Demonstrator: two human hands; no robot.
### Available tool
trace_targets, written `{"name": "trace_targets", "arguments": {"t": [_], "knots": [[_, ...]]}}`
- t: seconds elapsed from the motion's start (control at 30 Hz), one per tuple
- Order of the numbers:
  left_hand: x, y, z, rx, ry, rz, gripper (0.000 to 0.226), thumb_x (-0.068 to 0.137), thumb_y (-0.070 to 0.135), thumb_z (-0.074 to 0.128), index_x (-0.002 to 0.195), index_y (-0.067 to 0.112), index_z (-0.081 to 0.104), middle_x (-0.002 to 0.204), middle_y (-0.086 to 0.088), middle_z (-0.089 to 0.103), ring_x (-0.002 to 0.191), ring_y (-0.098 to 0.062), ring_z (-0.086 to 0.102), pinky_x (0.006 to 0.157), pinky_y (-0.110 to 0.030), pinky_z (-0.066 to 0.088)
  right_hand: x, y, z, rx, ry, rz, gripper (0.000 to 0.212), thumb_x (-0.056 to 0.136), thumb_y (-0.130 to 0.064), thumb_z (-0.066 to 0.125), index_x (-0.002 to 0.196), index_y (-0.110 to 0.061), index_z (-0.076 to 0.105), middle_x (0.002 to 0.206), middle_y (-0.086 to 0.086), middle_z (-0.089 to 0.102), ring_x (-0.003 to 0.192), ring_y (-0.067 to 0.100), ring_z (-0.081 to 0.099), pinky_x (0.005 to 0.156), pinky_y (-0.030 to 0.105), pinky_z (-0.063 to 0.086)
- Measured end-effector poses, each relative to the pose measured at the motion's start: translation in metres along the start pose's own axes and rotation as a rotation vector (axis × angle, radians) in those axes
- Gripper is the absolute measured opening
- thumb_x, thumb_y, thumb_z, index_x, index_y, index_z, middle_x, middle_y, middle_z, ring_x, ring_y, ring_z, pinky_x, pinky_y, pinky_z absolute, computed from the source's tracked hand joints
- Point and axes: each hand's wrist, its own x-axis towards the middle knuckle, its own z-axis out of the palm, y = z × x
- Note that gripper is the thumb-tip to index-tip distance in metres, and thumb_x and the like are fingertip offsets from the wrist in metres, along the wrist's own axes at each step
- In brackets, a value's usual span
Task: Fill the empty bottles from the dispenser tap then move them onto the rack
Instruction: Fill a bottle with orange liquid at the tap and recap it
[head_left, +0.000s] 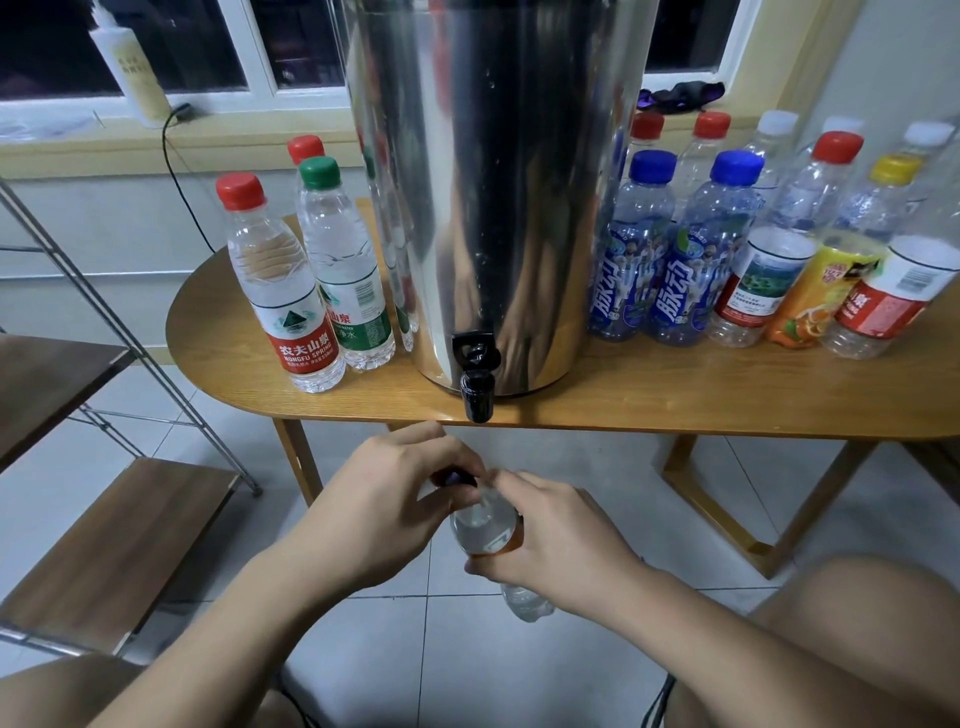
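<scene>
Just below the front edge of the wooden table (675, 400), a clear bottle (483, 532) is held over the tiled floor in both hands. Its body is gripped by the right hand (563, 543), which is wrapped round it and covers most of an orange-brown label; only the shoulder and the base are left showing. A dark cap (457, 477) at its neck is pinched by the left hand (387, 499), and so much of it is covered that whether it is seated on the thread cannot be told. The steel dispenser (493, 182) stands on the table, its top cut off by the frame, with the black tap (477, 387) overhanging the edge above the hands. Three capped bottles (291, 291) are grouped to its left, one largely hidden behind the others; a crowd of bottles (727, 249) on its right runs out of the frame. Of the rack (114, 545) at the left only part is seen.
</scene>
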Motion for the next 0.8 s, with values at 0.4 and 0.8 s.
{"name": "trace_targets", "arguments": {"t": [0.4,0.8], "knots": [[-0.016,-0.011,0.018,-0.174,-0.142,-0.123,0.074,0.082,0.067,0.085,0.144,0.047,0.051,0.131,0.025,0.066,0.123,-0.001,0.063,0.095,-0.024,0.053,-0.009,0.008,-0.017,0.114,0.125,-0.027,0.075,0.076,-0.063,0.086,0.141,-0.050,0.050,0.129,-0.027,0.064,0.116,0.005,0.063,0.094,0.033,0.056],[-0.012,-0.002,0.076,-0.231,-0.085,-0.145,0.067,0.081,0.044,0.093,0.134,0.032,0.052,0.123,0.023,0.066,0.114,-0.008,0.064,0.089,-0.026,0.054,-0.020,0.011,-0.028,0.221,0.208,-0.057,0.076,0.074,-0.054,0.093,0.136,-0.059,0.049,0.126,-0.035,0.062,0.119,-0.001,0.060,0.090,0.012,0.049]]}}
